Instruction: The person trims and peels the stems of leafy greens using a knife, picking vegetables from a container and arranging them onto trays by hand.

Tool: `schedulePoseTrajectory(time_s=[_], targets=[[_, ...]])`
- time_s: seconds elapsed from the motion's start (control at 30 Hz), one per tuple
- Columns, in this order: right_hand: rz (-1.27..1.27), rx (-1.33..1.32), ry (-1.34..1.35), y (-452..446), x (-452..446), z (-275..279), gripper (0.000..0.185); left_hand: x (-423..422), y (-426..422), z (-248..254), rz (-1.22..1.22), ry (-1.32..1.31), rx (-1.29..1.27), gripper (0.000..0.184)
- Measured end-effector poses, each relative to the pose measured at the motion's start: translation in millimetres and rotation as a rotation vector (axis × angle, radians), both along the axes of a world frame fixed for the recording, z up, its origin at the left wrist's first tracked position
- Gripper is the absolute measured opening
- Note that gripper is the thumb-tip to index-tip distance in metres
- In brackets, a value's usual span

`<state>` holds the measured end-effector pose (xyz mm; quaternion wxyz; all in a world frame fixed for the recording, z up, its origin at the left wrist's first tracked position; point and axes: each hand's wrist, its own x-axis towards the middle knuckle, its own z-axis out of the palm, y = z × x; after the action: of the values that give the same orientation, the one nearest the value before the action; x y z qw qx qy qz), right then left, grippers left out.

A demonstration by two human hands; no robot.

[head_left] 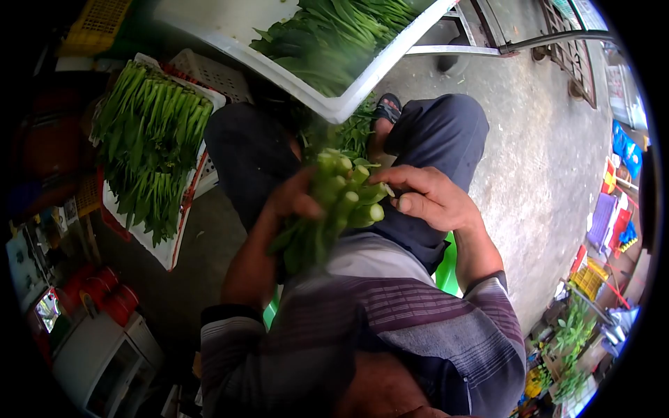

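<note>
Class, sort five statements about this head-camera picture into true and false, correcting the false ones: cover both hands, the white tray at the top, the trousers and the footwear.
1. The left hand holds a bunch of green stems. True.
2. The white tray at the top holds red peppers. False: leafy greens lie in it.
3. The right hand is beside the bunch's cut ends. True.
4. The person's trousers are bright yellow. False: the trousers are dark.
5. A dark sandal shows on a foot. True.

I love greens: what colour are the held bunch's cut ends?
Pale green cut ends, clearest in the head view.
</note>
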<state>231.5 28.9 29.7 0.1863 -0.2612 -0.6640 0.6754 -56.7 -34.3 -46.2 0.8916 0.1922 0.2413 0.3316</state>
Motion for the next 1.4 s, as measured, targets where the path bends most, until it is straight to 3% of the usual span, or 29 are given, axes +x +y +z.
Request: schedulePoseTrajectory(time_s=[0.13,0.33,0.53,0.73,1.4], targets=[[-0.017,-0.1,-0.056,10.4,-1.4,0.5,0.055,2.9,5.4,-1.4,-0.042,-0.01,0.072,0.089],[0.072,0.133,0.006,10.4,-11.4,2.3,0.053,10.5,6.5,11.8,0.027,-0.086,0.039,0.08],[0.067,0.11,-0.183,9.9,-17.6,27.0,0.042,6.8,14.6,11.2,-0.076,-0.035,0.104,0.074],[0.04,0.146,-0.153,6.7,-19.7,26.4,0.042,7.8,14.3,8.8,-0.066,0.021,0.167,0.07],[0.094,-0.048,-0.112,4.1,-11.9,13.3,0.044,4.3,13.3,17.1,-0.095,0.102,0.117,0.067]])
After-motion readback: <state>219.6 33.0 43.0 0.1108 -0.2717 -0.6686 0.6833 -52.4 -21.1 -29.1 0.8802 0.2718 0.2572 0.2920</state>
